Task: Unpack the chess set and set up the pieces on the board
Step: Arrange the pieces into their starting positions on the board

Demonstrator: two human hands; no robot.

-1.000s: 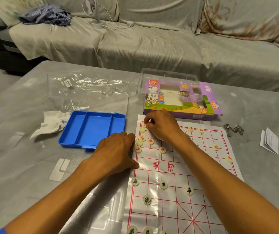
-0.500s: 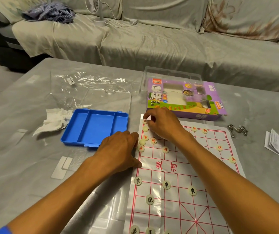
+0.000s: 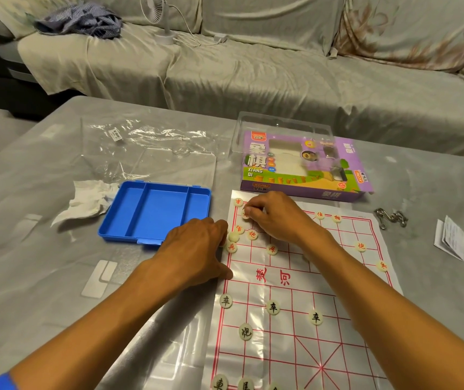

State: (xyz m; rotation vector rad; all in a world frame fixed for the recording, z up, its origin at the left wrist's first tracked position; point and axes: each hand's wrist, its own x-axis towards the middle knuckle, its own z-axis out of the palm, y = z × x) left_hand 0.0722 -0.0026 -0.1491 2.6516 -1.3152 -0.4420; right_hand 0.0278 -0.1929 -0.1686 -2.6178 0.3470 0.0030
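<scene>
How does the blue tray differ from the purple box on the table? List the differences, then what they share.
The blue tray is plain and open-topped, with dividers; the purple box is printed with characters and pictures. The tray lies left of the board; the box lies beyond its far edge. Both are rectangular and lie flat on the table.

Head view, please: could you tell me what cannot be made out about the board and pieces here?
- Piece under the right hand: its character is hidden by the fingers.
- Board squares beneath the right forearm: covered.
- Pieces at the bottom edge: cut off by the frame.
- Left hand fingertips: curled out of sight, so any grip is unclear.
</scene>
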